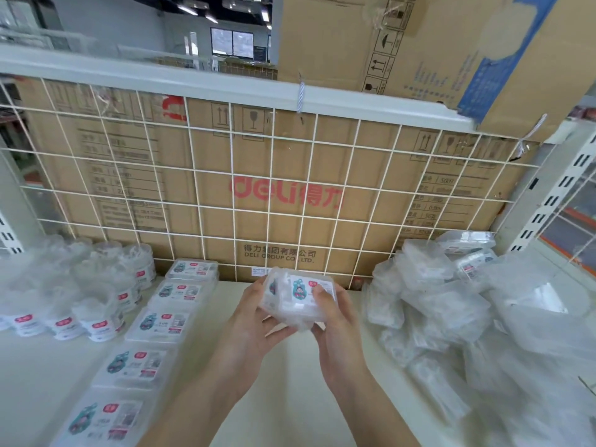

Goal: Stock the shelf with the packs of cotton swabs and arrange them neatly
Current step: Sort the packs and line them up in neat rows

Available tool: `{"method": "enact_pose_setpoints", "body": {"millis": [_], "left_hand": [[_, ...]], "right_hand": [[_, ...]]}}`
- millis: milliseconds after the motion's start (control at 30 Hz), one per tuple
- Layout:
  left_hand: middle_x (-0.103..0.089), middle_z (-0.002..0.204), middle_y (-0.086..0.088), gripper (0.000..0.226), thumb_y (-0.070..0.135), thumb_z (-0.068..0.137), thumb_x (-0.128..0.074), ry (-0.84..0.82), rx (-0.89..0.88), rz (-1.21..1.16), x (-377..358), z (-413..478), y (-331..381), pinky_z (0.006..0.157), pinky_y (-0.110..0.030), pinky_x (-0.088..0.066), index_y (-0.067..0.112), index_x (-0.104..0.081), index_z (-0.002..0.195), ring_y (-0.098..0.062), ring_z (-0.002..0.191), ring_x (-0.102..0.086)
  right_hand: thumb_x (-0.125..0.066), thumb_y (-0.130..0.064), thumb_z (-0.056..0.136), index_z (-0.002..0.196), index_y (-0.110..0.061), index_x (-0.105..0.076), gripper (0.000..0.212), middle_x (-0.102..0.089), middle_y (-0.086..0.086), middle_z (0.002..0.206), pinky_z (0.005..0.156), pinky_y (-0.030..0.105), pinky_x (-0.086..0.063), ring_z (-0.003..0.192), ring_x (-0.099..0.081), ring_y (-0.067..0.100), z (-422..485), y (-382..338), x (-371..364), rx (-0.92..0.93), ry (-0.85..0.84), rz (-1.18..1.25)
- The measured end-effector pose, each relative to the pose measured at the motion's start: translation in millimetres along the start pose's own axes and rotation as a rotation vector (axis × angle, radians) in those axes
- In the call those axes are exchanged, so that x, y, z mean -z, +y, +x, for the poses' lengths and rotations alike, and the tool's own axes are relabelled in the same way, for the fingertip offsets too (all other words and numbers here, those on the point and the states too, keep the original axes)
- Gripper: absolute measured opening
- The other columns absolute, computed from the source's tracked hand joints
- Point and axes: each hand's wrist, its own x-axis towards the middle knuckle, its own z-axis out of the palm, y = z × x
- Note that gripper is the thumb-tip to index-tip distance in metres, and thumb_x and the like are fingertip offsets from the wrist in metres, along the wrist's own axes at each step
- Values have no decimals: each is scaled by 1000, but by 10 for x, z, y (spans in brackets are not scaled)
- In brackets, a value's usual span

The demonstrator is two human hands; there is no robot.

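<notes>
**Pack of cotton swabs (298, 296) in both hands over shelf (274, 398)**

I am holding the clear pack midair, my left hand (254, 321) cupping it underneath, my right hand (335, 317) curling fingers over its label. I am judging the slick plastic could slip, or the pack could nudge the neat row of packs (167, 321) on the left.

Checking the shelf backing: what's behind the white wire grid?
Brown cardboard boxes with red Deli print fill the space behind the wire grid. Anything further back is covered by the cardboard and cannot be seen.
</notes>
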Motion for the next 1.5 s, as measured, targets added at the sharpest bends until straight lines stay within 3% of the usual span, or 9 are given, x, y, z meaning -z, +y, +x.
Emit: {"method": "enact_pose_setpoints", "body": {"millis": [167,400,733,933,1067,1167,1267,1400,1500], "left_hand": [[-67,117,-10,32,24,99,-40,30,-23,9,69,-2,92,86,-38,-55,16,-51,128,-24,105,-65],[-62,104,22,14,32,96,-50,106,-107,656,464,22,257,85,-21,-37,38,-62,103,-3,103,-55],[11,159,-2,77,59,86,4,44,-168,1962,1204,426,387,115,-32,6,17,8,150,-18,145,10],[12,158,-6,102,53,58,23,-44,-153,2052,1332,690,393,110,-36,12,14,5,151,-24,145,9],[-52,134,-17,68,40,81,-24,-29,-294,2067,1461,756,286,92,-49,-45,3,-59,125,-31,119,-56],[-63,123,-13,60,37,78,-33,-75,-285,2036,1491,759,224,85,-46,-50,7,-67,117,-27,110,-62],[-49,137,-15,69,41,79,-25,-25,-328,1956,1467,751,241,98,-45,-37,5,-56,129,-29,123,-53],[19,155,-3,95,47,60,21,-45,-260,1951,1450,716,276,107,-36,18,16,11,149,-21,144,15],[25,154,1,98,45,55,24,-31,-266,1977,1462,723,263,107,-35,20,17,15,148,-17,143,20]], "right_hand": [[-60,-14,89,120,0,-45,37,-64,18,114,74,32,-55,99,-66,26,37,70,-116,-108,-31,8],[-74,-21,75,111,-9,-59,40,-70,8,106,68,28,-54,92,-69,20,149,175,-118,-147,-112,-174],[-77,-17,73,103,-6,-59,36,-70,15,98,59,25,-54,81,-70,22,609,702,-268,-119,56,-320],[-71,-14,82,114,-14,-52,36,-67,6,106,73,30,-56,87,-69,17,963,970,-472,-16,65,-408],[-65,-15,87,108,-18,-50,25,-68,10,104,72,24,-54,86,-68,14,1047,1069,-530,39,64,-497],[-68,-27,86,117,-28,-47,38,-64,5,115,85,28,-53,98,-65,13,1003,1130,-485,55,2,-564],[-74,-39,75,134,-35,-39,69,-50,-12,129,97,20,-44,115,-52,0,903,1160,-367,126,-146,-737],[-75,-19,79,125,-46,-42,63,-39,-8,133,91,6,-39,116,-49,3,878,1206,-328,272,-167,-1010],[-75,-22,79,122,-49,-41,62,-37,-5,135,92,16,-43,114,-51,10,907,1256,-402,347,-86,-1095]]}}
